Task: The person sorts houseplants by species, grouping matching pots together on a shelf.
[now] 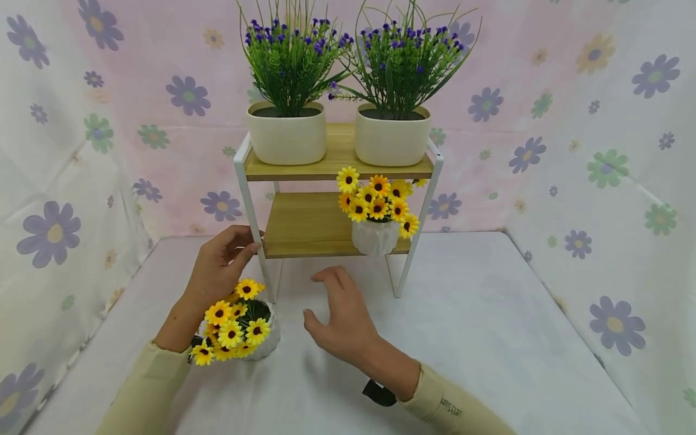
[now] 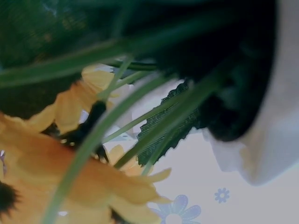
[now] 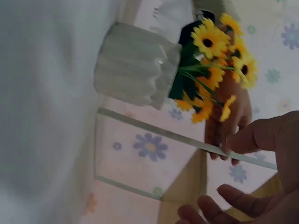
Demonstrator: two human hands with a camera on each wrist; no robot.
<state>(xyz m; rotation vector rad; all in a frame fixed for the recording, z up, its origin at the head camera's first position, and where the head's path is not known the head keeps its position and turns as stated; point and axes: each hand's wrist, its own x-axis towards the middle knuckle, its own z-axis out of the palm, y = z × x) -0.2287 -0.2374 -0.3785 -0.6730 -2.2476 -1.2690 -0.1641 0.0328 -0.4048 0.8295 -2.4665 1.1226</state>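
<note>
A two-tier plant shelf (image 1: 304, 232) with wooden boards and a white metal frame stands on the table. My left hand (image 1: 217, 266) grips its left front leg partway up, thumb and fingers on either side. In the right wrist view those fingers overlap the white leg (image 3: 163, 133). My right hand (image 1: 345, 314) hovers before the lower board, fingers apart and slightly bent, holding nothing. Below my left hand, a ridged white pot (image 1: 269, 338) of yellow artificial sunflowers (image 1: 231, 332) stands on the table. These flowers fill the left wrist view at close range.
Two cream oval planters (image 1: 286, 136) with purple-flowered grass stand on the top board. Another white pot (image 1: 375, 237) of sunflowers sits at the right end of the lower board. A white cloth covers the table (image 1: 489, 326); flower-patterned fabric (image 1: 598, 199) hangs around it.
</note>
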